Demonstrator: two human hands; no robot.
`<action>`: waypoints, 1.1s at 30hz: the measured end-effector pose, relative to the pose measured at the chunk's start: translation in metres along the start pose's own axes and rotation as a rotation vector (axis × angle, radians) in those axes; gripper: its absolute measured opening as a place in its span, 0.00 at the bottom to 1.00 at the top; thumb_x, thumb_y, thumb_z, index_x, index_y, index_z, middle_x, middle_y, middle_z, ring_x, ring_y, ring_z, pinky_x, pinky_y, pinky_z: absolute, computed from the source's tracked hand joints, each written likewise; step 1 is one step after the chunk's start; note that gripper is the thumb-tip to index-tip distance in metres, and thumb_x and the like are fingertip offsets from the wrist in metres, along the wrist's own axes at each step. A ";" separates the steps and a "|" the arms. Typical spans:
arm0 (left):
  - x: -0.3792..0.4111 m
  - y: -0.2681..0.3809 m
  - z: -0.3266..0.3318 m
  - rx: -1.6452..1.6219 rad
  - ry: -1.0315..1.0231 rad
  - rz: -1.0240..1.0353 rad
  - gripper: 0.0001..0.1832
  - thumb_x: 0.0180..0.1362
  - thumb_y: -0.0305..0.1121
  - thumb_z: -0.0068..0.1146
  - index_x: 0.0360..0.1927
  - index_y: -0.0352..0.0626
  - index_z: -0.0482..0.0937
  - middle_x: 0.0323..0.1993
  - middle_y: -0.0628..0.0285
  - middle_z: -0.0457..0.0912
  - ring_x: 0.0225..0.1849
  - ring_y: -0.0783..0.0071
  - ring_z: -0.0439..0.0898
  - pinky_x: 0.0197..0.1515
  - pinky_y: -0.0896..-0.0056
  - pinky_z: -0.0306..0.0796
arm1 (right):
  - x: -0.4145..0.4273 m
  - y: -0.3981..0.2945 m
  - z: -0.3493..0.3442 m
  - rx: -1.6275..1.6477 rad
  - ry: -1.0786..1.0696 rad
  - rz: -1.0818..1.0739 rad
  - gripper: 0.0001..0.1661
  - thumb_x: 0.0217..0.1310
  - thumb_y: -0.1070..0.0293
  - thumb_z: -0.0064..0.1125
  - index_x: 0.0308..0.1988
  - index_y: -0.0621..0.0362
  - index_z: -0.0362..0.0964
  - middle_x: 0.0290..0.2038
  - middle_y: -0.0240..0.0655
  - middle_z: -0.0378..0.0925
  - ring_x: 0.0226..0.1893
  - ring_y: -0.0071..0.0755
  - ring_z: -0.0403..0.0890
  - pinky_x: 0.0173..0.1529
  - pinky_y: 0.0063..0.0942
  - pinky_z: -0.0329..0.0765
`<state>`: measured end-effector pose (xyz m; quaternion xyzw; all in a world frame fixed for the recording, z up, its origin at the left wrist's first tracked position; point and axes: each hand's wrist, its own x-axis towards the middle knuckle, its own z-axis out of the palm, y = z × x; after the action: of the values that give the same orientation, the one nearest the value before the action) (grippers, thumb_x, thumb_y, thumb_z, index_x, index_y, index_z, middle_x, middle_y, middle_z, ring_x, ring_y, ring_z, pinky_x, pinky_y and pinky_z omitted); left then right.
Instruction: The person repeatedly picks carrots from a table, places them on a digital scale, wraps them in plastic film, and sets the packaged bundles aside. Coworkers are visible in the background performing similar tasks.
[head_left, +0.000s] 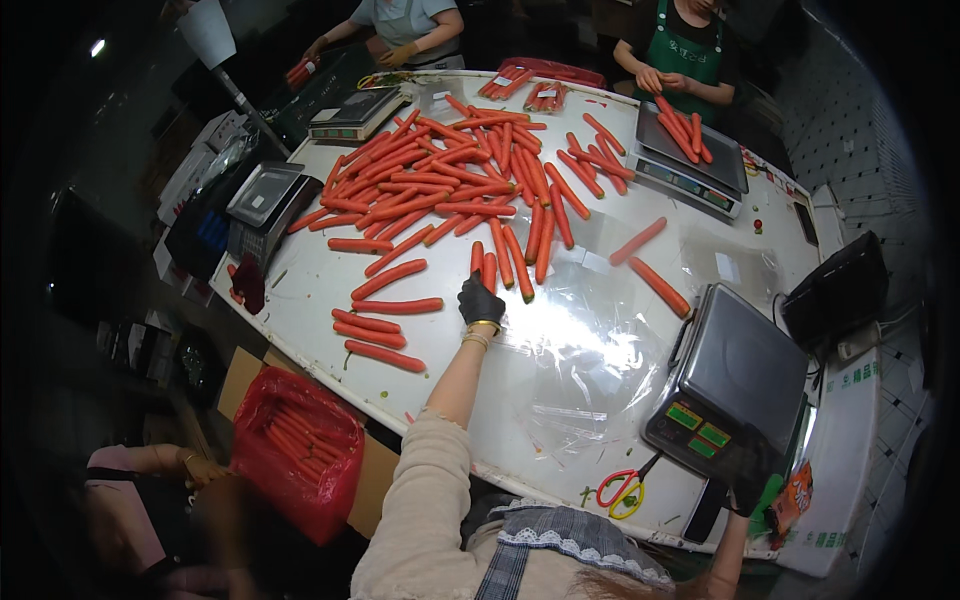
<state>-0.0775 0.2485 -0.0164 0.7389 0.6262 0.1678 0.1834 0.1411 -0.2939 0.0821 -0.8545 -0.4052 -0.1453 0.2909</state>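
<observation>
My left hand, in a black glove, reaches over the white table and closes round the near ends of two carrots. Beyond it lies a large heap of carrots, with a few loose ones to its left. My right hand, also gloved in black, is at the front right corner of a digital scale; it is dark and blurred there, and its fingers cannot be made out. Clear plastic bags lie flat between my left hand and the scale, whose plate bears nothing.
Red-and-yellow scissors lie near the front edge. A co-worker handles carrots at another scale; a second stands at the far side, a third at lower left beside a red-lined carton of carrots. Two more scales stand at left.
</observation>
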 end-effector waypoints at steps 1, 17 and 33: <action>0.006 -0.005 0.000 -0.001 0.025 -0.044 0.34 0.42 0.28 0.56 0.58 0.45 0.62 0.43 0.48 0.74 0.45 0.48 0.76 0.45 0.51 0.73 | 0.036 -0.051 0.014 -0.124 -0.191 -0.155 0.13 0.61 0.71 0.52 0.45 0.63 0.73 0.43 0.43 0.78 0.44 0.40 0.78 0.49 0.33 0.72; -0.150 0.073 -0.050 -1.455 -0.899 0.017 0.28 0.52 0.27 0.54 0.58 0.35 0.64 0.50 0.56 0.76 0.43 0.68 0.80 0.45 0.69 0.74 | 0.138 -0.143 0.093 0.280 -0.343 -0.253 0.22 0.41 0.63 0.71 0.40 0.55 0.76 0.29 0.37 0.75 0.29 0.40 0.78 0.34 0.30 0.75; -0.320 0.293 0.124 -0.734 -0.257 1.034 0.34 0.50 0.31 0.55 0.61 0.32 0.59 0.55 0.39 0.68 0.47 0.46 0.75 0.48 0.60 0.72 | 0.082 -0.023 0.068 0.180 0.076 0.407 0.27 0.66 0.65 0.45 0.62 0.64 0.56 0.59 0.50 0.62 0.59 0.50 0.65 0.62 0.35 0.60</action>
<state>0.1838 -0.1180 0.0104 0.8486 0.0645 0.3478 0.3934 0.1755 -0.1907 0.0764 -0.8833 -0.2243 -0.0788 0.4041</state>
